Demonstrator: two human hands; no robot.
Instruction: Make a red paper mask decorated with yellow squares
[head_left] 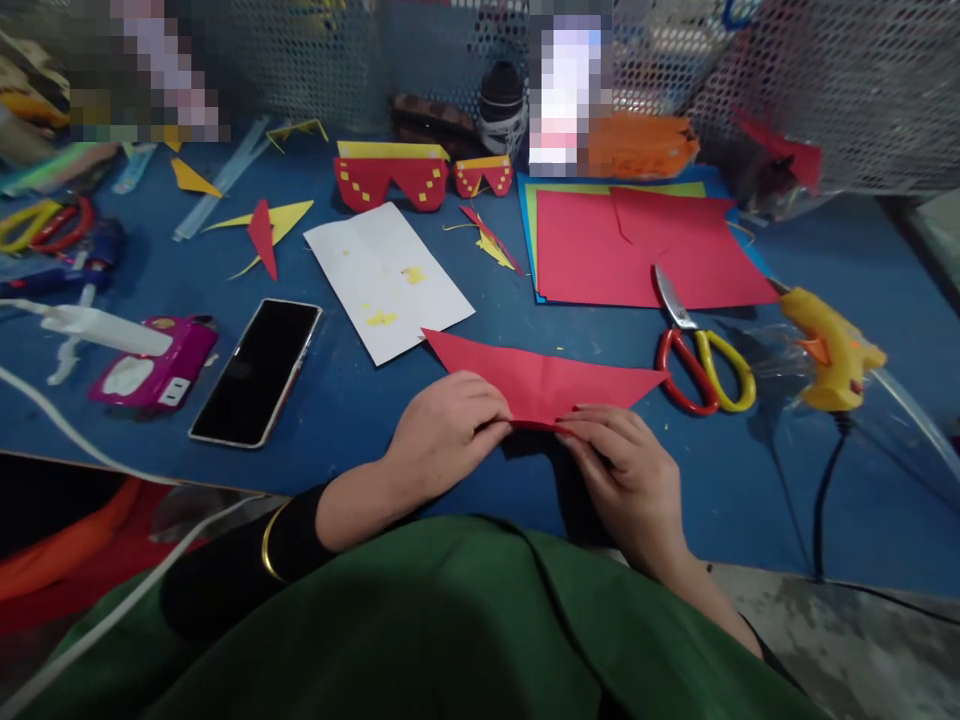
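A folded piece of red paper (551,376) with pointed ends is held at the near side of the blue table. My left hand (444,432) pinches its near edge left of the middle. On the right of the middle, my right hand (628,470) pinches the same edge between thumb and fingers. A white sheet (386,275) with yellow scraps on it lies just beyond the left tip. Scissors (686,350) with red and yellow handles rest open to the right, close to the paper's right tip.
A phone (257,372), a purple packet (156,362) and a white cable are at left. Red paper glasses (390,180) stand at the back, beside a smaller pair (484,176). Behind the scissors lies a stack of coloured sheets (637,245); a yellow glue gun (832,350) sits at right.
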